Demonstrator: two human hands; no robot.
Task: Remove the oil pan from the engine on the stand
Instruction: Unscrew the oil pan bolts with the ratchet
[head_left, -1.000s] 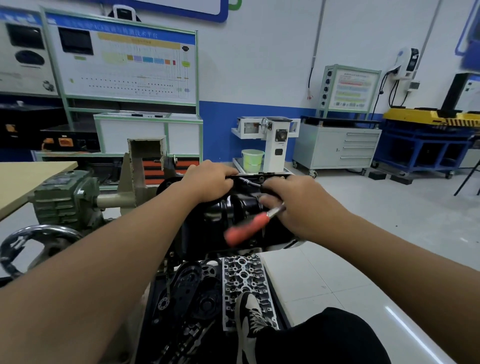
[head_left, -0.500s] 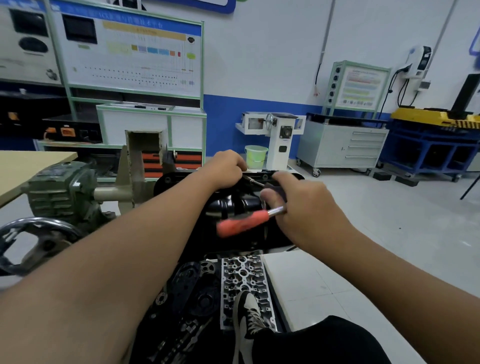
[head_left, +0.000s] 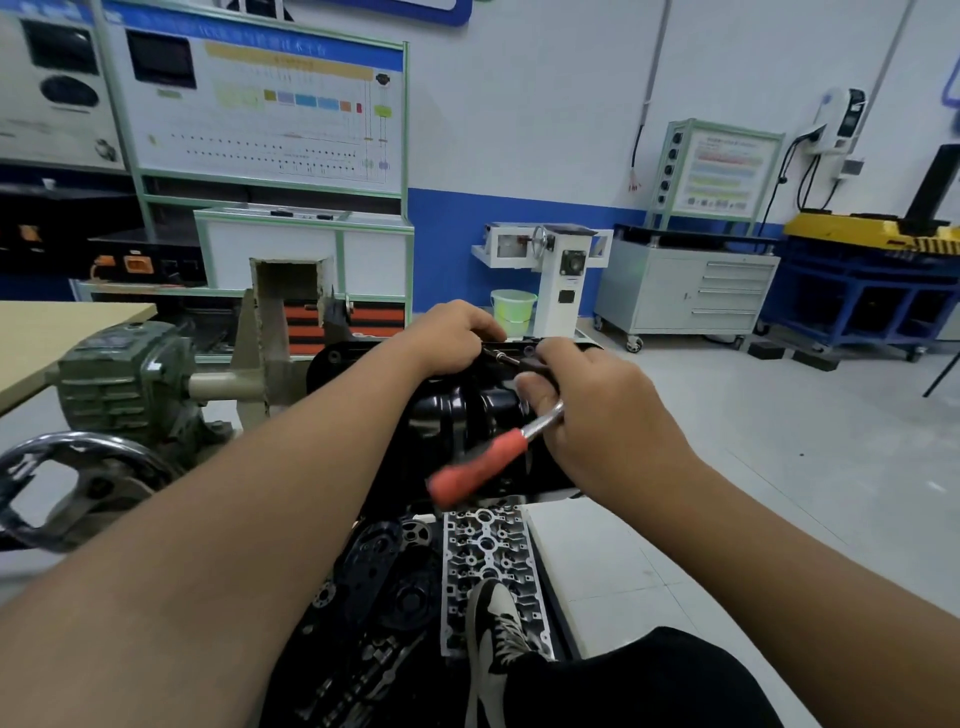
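Ratchet handle (head_left: 480, 467) lower than before

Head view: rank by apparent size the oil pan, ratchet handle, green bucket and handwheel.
1. Oil pan, partly hidden by hands
2. Handwheel, nearer the camera, so unsure
3. Ratchet handle
4. Green bucket, far back, so looks smallest

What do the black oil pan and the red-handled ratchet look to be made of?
The glossy black ribbed oil pan looks like painted or coated pressed metal: hard highlights run along its ribs. The red-handled ratchet, held in the right hand, has a bright chromed steel-looking shank and a matte red grip, likely rubber or plastic; motion blur leaves that open.
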